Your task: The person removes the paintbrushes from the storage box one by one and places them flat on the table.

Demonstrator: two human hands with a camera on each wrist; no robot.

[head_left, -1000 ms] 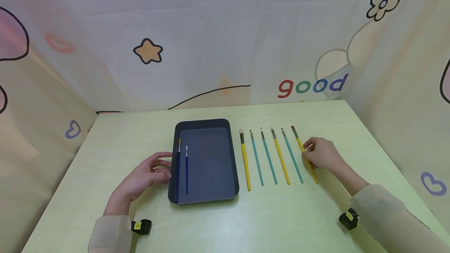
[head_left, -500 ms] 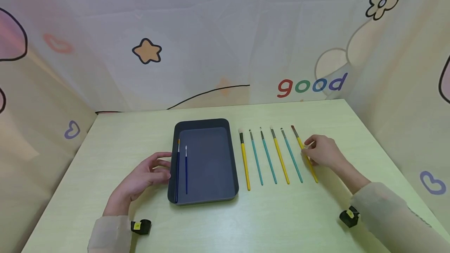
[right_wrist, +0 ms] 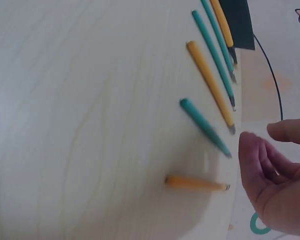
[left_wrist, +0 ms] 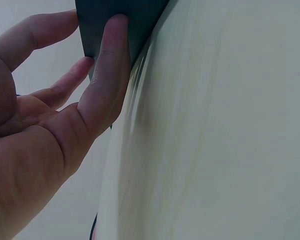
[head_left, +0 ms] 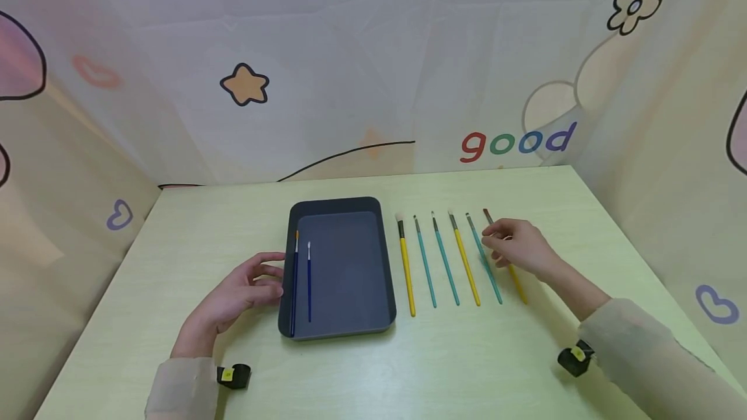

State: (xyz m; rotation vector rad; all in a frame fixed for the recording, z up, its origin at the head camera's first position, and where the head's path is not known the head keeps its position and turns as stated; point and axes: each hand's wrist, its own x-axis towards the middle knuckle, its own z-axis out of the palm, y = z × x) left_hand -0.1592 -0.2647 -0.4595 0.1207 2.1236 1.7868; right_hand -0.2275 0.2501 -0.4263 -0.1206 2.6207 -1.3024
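Observation:
My left hand [head_left: 239,290] rests with fairly straight fingertips against the left side of a dark grey tray [head_left: 356,277]; the left wrist view shows its thumb and fingers touching the outer wall. Inside the tray lie two dark blue paintbrushes, a longer one [head_left: 294,290] along the left wall and a shorter one [head_left: 309,287] beside it. My right hand [head_left: 519,248] hovers above the rightmost yellow paintbrush [head_left: 518,287], partly hiding it, with its fingertips over the neighbouring teal paintbrush [head_left: 493,280]. In the right wrist view, thumb and fingers [right_wrist: 250,150] stand apart, holding nothing.
Left of that teal brush, a yellow paintbrush [head_left: 465,258], two teal paintbrushes [head_left: 446,261] and a thicker yellow paintbrush [head_left: 407,271] lie side by side. A patterned cloth [head_left: 350,70] hangs behind the table [head_left: 455,368]. Both wrists carry small black cameras.
My right hand has left the rightmost yellow brush, which stays in place, and has shifted left and slightly away from me over the teal brush. The left hand and tray stay put.

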